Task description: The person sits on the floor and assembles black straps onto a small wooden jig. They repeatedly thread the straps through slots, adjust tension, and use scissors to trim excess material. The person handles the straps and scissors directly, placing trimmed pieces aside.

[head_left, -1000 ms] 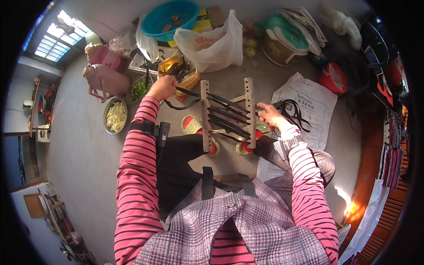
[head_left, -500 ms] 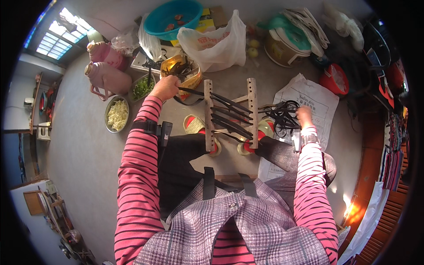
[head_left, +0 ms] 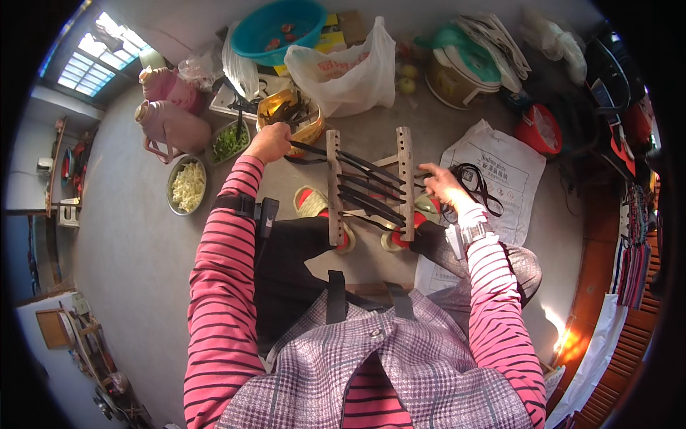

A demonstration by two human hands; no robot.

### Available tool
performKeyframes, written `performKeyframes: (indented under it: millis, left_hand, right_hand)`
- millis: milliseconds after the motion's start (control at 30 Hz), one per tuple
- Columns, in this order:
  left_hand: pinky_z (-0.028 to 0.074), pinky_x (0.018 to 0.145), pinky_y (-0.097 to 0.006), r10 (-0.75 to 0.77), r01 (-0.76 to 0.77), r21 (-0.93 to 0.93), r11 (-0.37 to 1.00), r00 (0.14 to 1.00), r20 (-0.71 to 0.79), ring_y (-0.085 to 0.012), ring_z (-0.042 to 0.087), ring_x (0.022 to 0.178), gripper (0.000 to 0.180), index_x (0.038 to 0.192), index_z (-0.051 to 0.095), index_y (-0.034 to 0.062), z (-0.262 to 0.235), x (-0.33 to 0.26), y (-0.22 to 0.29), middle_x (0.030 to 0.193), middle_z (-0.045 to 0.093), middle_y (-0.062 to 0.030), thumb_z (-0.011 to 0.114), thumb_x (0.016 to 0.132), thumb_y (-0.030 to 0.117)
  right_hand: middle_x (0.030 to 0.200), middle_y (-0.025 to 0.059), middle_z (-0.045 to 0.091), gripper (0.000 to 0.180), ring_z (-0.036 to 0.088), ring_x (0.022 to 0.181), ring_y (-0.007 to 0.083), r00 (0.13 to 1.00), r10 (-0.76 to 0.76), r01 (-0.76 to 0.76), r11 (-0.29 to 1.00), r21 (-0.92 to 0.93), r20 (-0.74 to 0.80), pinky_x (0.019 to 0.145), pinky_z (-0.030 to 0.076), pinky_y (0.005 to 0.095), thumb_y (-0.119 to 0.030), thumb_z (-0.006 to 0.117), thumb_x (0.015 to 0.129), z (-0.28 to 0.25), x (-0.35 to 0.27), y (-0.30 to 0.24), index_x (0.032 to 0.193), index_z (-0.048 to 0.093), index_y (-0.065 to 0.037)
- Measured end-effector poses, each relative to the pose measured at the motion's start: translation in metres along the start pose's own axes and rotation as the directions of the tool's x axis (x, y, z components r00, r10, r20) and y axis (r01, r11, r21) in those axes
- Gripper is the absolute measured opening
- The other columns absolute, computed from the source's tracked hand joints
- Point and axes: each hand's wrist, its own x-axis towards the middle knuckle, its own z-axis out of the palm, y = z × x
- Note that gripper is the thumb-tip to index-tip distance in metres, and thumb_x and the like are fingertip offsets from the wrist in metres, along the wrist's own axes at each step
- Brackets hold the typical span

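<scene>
Two upright wooden slats strung with black rubber bands (head_left: 368, 187) stand on the grey floor (head_left: 136, 243) just in front of the seated person's knees, with red-and-green slippers (head_left: 314, 204) at the foot of them. The left hand (head_left: 270, 141) is closed in a fist on the end of one black band, stretched out past the left slat. The right hand (head_left: 443, 186) sits at the right slat with fingers curled, pinching the band ends there. Beside that hand, a loose heap of black bands (head_left: 477, 187) lies on a white printed sack (head_left: 493, 168). Further left rest a steel bowl of shredded pale vegetable (head_left: 187, 186) and pink thermos jugs (head_left: 171, 125). Beyond stand a white plastic bag (head_left: 346, 68) and a teal plastic basin (head_left: 279, 28).
</scene>
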Motion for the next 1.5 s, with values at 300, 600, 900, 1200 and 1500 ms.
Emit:
performKeyframes:
  millis: [300,600,900,1200,1500]
  left_hand:
    - [0.049,0.072,-0.038,0.083,-0.081,0.042,0.996,0.995,-0.052,-0.0328,0.064,0.081,0.017,0.083,0.063,0.0035,0.017,0.01,-0.021,0.082,0.066,-0.0161,0.066,0.067,0.008]
    - [0.05,0.081,-0.044,-0.065,0.056,0.113,0.992,0.995,0.071,-0.0356,0.062,0.099,0.021,0.097,0.065,0.0056,0.034,0.011,-0.02,0.1,0.066,-0.018,0.061,0.078,0.013]
    - [0.047,0.084,-0.052,-0.152,0.144,0.134,0.98,0.987,0.054,-0.0364,0.062,0.102,0.029,0.105,0.064,0.0046,0.053,0.01,-0.006,0.107,0.065,-0.0192,0.055,0.08,0.017]
    - [0.05,0.08,-0.049,-0.176,0.19,0.072,0.979,0.97,-0.169,-0.036,0.064,0.096,0.024,0.097,0.065,0.0047,0.072,0.001,0.019,0.105,0.066,-0.0175,0.052,0.083,0.019]
    - [0.052,0.078,-0.045,-0.31,0.309,-0.033,0.951,0.933,-0.185,-0.0373,0.065,0.089,0.029,0.088,0.068,0.0013,0.082,0.003,0.028,0.093,0.067,-0.022,0.053,0.084,0.026]
  right_hand:
    - [0.059,-0.0004,0.053,0.016,0.048,0.053,0.007,0.988,-0.151,0.142,0.967,-0.212,-0.029,0.049,0.039,0.025,-0.012,0.055,0.088,0.023,0.006,0.006,0.075,0.052,-0.003]
    - [0.081,0.0201,0.064,0.017,0.061,0.08,0.0409,0.959,-0.223,0.102,0.849,-0.519,-0.177,0.072,0.047,0.0441,-0.017,0.054,0.083,0.01,0.013,0.021,0.084,0.059,-0.001]
    - [0.091,0.022,0.065,0.017,0.061,0.089,0.0417,0.922,-0.211,-0.127,0.629,-0.767,-0.325,0.079,0.049,0.0496,-0.015,0.052,0.083,-0.008,0.012,0.049,0.088,0.064,-0.002]
    - [0.097,0.0261,0.065,0.023,0.062,0.095,0.0428,0.844,-0.069,-0.37,0.642,-0.672,-0.531,0.082,0.05,0.0488,-0.013,0.053,0.082,-0.022,0.003,0.041,0.096,0.067,-0.002]
    - [0.109,0.0242,0.063,0.029,0.06,0.105,0.0402,0.743,0.104,-0.57,0.616,-0.544,-0.661,0.087,0.049,0.0454,-0.013,0.049,0.084,-0.023,-0.01,0.025,0.105,0.065,-0.001]
